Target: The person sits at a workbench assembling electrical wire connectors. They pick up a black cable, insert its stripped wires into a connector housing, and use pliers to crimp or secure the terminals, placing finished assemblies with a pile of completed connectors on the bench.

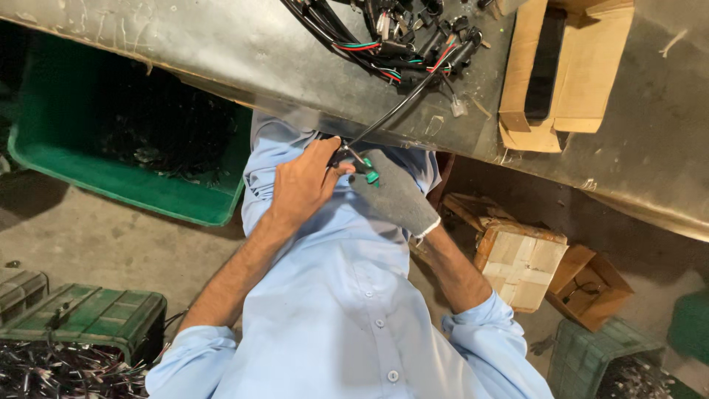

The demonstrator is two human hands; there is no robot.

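Observation:
My bare left hand (303,185) and my right hand (395,196), which wears a grey knit glove, meet just below the metal table's edge (295,111). Between them they hold the end of a black cable (391,114). The left fingers pinch the cable end. The gloved fingers grip a small green connector (371,174) on it. The cable runs up over the edge to a tangled bundle of black harnesses with red, green and white wires (402,41) lying on the table.
An open cardboard box (565,74) sits on the table at the right. A green plastic crate (111,140) holding dark parts stands on the floor at the left. Green cases (88,314), cardboard boxes (521,258) and another green crate (598,355) lie around my legs.

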